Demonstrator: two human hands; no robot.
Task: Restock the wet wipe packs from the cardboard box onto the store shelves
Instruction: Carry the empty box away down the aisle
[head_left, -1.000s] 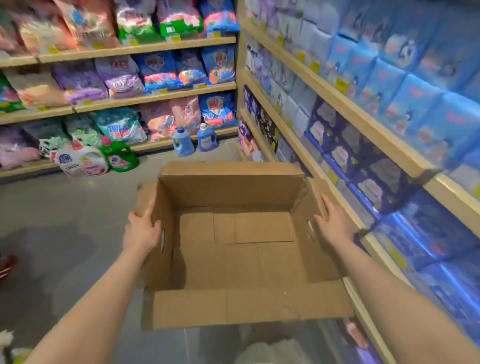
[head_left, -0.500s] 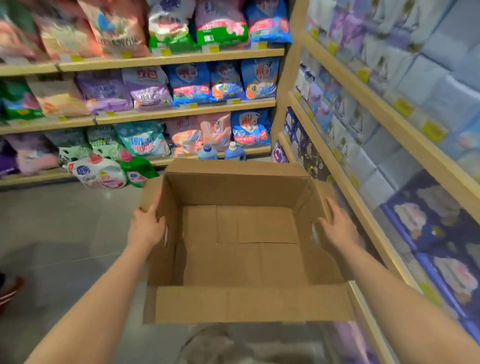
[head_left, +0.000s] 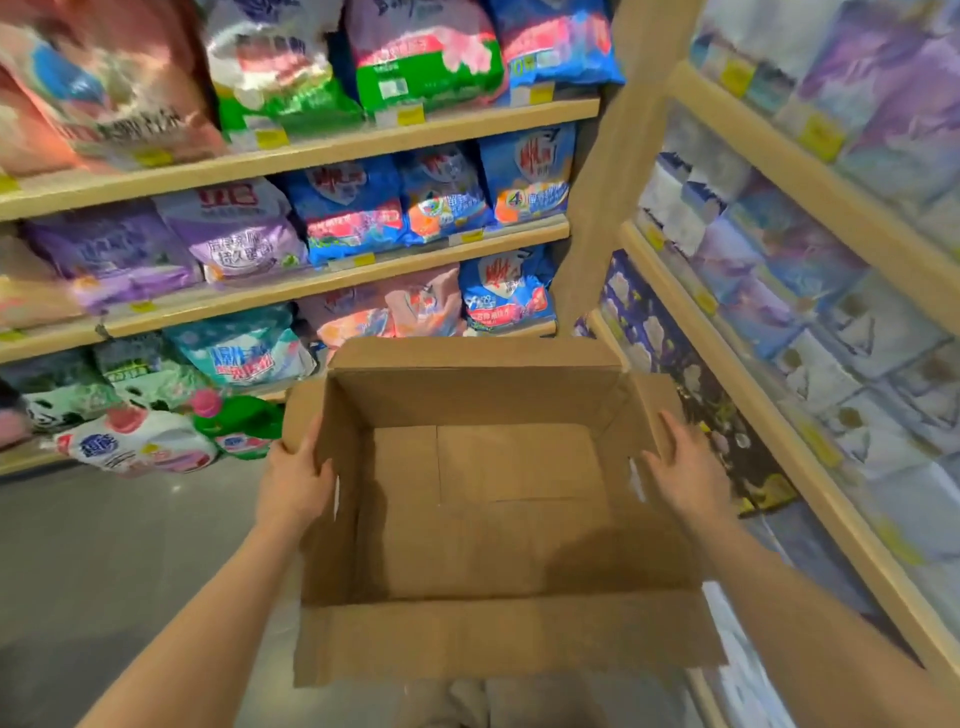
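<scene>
An open brown cardboard box (head_left: 493, 519) hangs in front of me, its flaps spread and its inside bare. My left hand (head_left: 293, 488) grips the box's left wall by the edge. My right hand (head_left: 685, 473) holds the right wall, fingers laid along the flap. Wet wipe packs (head_left: 810, 291) in blue, purple and white stand in rows on the wooden shelves (head_left: 769, 410) to my right.
Ahead, wooden shelves (head_left: 322, 280) carry bags of washing powder. Detergent bottles, one white (head_left: 135, 441) and one green (head_left: 239, 421), lie on the grey floor (head_left: 104, 561) at the lower left. The two shelf units meet at a corner post (head_left: 608, 208).
The view has tilted up and moved nearer the shelves, with the box carried forward. Both hands keep their hold on the box's sides.
</scene>
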